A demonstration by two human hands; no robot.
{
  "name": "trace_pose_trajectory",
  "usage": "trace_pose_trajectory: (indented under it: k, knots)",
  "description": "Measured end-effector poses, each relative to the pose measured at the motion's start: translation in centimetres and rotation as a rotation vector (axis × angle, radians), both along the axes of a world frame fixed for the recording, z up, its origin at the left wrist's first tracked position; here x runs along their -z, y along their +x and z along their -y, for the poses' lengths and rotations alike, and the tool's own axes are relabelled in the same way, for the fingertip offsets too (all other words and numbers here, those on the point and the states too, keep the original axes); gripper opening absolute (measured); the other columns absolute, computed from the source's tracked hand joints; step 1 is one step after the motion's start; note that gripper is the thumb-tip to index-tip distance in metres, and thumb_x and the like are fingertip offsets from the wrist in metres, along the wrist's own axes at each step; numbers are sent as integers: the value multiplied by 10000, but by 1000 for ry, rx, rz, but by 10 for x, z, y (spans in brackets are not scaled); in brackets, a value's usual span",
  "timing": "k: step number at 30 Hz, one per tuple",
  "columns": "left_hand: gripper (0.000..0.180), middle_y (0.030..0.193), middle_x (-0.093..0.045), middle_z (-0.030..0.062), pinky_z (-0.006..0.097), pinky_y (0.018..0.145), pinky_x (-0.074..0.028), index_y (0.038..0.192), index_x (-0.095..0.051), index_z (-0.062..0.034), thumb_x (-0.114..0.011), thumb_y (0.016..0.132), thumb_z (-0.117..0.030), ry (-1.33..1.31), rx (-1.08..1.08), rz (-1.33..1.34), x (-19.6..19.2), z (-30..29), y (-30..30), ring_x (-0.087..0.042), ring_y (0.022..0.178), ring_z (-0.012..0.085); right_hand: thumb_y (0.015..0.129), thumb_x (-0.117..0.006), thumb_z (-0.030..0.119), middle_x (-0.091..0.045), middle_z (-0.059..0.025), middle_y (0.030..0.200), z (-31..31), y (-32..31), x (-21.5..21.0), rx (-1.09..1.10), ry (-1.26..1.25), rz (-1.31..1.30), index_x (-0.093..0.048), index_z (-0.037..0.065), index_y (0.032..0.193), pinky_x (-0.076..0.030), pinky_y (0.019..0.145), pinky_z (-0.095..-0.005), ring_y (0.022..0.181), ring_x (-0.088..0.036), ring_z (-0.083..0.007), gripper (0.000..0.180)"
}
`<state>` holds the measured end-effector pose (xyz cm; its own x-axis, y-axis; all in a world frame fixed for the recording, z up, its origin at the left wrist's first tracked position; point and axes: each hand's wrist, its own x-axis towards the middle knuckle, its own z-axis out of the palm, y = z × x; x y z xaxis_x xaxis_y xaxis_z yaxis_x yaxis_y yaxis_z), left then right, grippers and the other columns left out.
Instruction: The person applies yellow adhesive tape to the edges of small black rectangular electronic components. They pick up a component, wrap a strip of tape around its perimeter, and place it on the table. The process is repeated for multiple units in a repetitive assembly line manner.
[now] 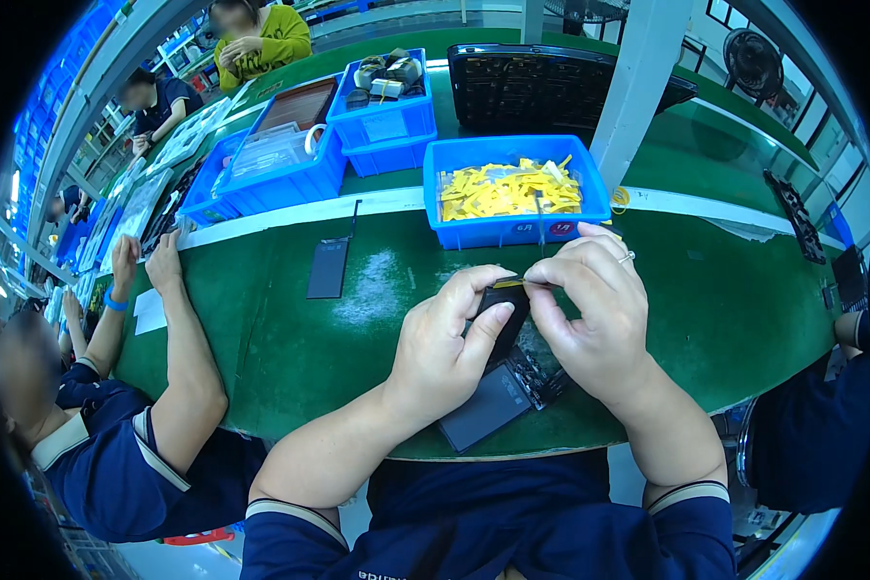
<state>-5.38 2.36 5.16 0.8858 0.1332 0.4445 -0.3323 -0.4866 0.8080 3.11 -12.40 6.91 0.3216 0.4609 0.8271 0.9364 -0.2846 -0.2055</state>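
My left hand is closed around a flat black battery, held up over the bench with its top edge toward my fingertips. A yellow strip shows along that edge. Thumb and fingers of my right hand pinch at the same edge; what lies between them is too small to make out. Below my hands, a dark flat battery lies near the bench's front edge, beside several small black parts. Farther left lies another dark battery, its thin cable pointing away from me.
A blue bin of yellow strips stands just beyond my hands. More blue bins are at the back left, near a black tray and a white post. A co-worker's arms rest on the green bench at left.
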Motion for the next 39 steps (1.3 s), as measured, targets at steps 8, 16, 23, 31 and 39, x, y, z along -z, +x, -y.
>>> trace_pose_trajectory:
  k: [8, 16, 23, 31, 39]
  knots:
    - [237, 883, -666, 99, 259, 692, -497, 1101, -567, 2, -602, 872, -49, 208, -96, 185, 3, -8, 8, -650, 752, 136, 634, -712, 0, -538, -89, 710, 0, 1, 1, -2, -58, -25, -587, 33, 771, -456, 796, -417, 711, -553, -266, 188]
    - [244, 915, -634, 41, 185, 686, -434, 1146, -514, 34, -543, 915, -39, -248, -91, 9, 3, -39, 21, -551, 787, 41, 656, -725, 2, -571, -82, 731, -3, 11, 9, -41, 63, -8, -617, 37, 805, -453, 760, -393, 707, -562, -270, 187]
    - [242, 770, -632, 100, 266, 621, -467, 1116, -533, -4, -587, 891, -76, 6, -37, 8, 2, -10, 8, -611, 674, 149, 662, -739, 26, -581, -72, 745, -4, 6, 9, -17, 23, 80, -630, 47, 831, -451, 774, -406, 720, -569, -254, 202]
    - [246, 899, -668, 143, 283, 679, -503, 1102, -548, 14, -594, 872, -57, 253, -17, 195, 5, -14, 10, -677, 776, 204, 651, -725, 13, -560, -99, 706, -5, 9, 14, -8, 48, -45, -609, 24, 778, -441, 701, -386, 691, -560, -284, 172]
    - [213, 825, -634, 111, 274, 683, -476, 1051, -564, 34, -565, 864, -68, 164, -401, 102, 18, -84, 37, -588, 739, 120, 687, -698, 45, -555, -95, 693, -1, 4, 11, -137, -88, -310, -583, 10, 730, -436, 632, -368, 651, -552, -259, 128]
